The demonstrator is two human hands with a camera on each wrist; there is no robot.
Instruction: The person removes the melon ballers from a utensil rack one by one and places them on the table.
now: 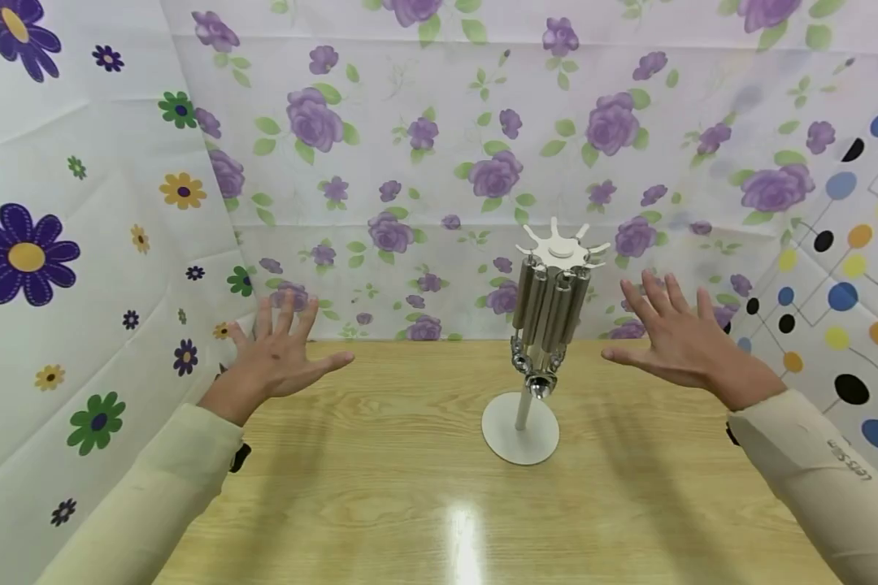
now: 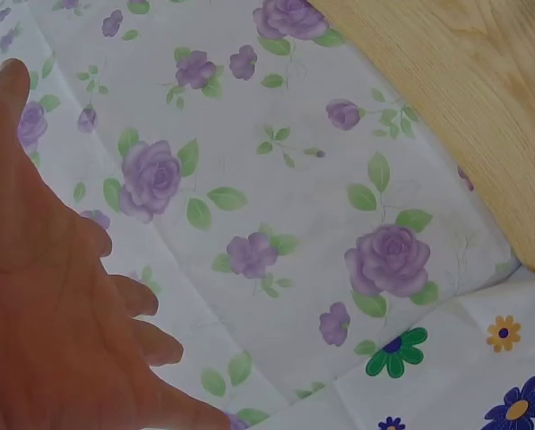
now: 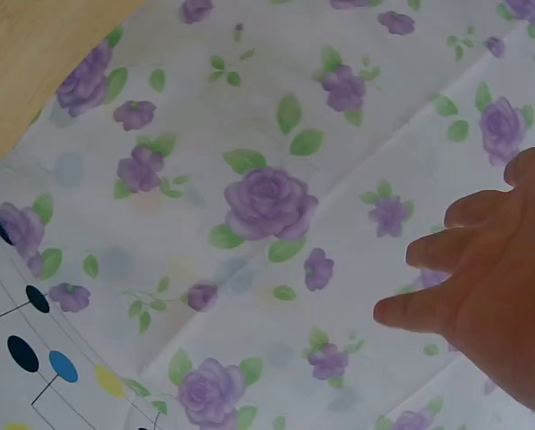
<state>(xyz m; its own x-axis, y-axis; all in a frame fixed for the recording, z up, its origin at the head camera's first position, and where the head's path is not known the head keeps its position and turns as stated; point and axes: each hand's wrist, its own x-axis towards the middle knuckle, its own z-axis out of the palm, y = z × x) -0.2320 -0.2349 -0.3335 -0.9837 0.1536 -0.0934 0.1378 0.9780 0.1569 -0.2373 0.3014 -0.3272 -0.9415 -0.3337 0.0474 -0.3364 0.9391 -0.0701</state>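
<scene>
– Hands first. What do you log?
– My left hand [image 1: 278,353]: released, fingers straight and fanned, thumb pointing in toward the middle. It is raised at the far left of the table [image 1: 388,455]. My right hand [image 1: 676,333]: likewise released, fingers spread, thumb angled in toward the utensil stand [image 1: 523,410].

– Position of the stand?
– On the table, right of centre, between my two hands. It is near the right one but apart from it, and well apart from the left. Upright on a round white base [image 1: 519,443], slim post above, spoked white top [image 1: 560,250]. Silvery utensils [image 1: 554,313] hang round it, thick handles up, shiny rounded ends down. Exact count: cannot tell, they overlap.

– Surroundings?
– Pale wood grain, a glare streak near the front edge of my view. Back cloth [image 1: 424,195] printed with purple roses; left cloth [image 1: 110,203] with daisies; right cloth [image 1: 827,313] with coloured dots on lines.

– Wrist cameras?
– Each shows its hand in part, fingers apart, against the roses, with a corner of the wood at the top.

– Clothing?
– Cream left sleeve [image 1: 146,487] and right sleeve [image 1: 812,479]; small lettering on the right.
</scene>
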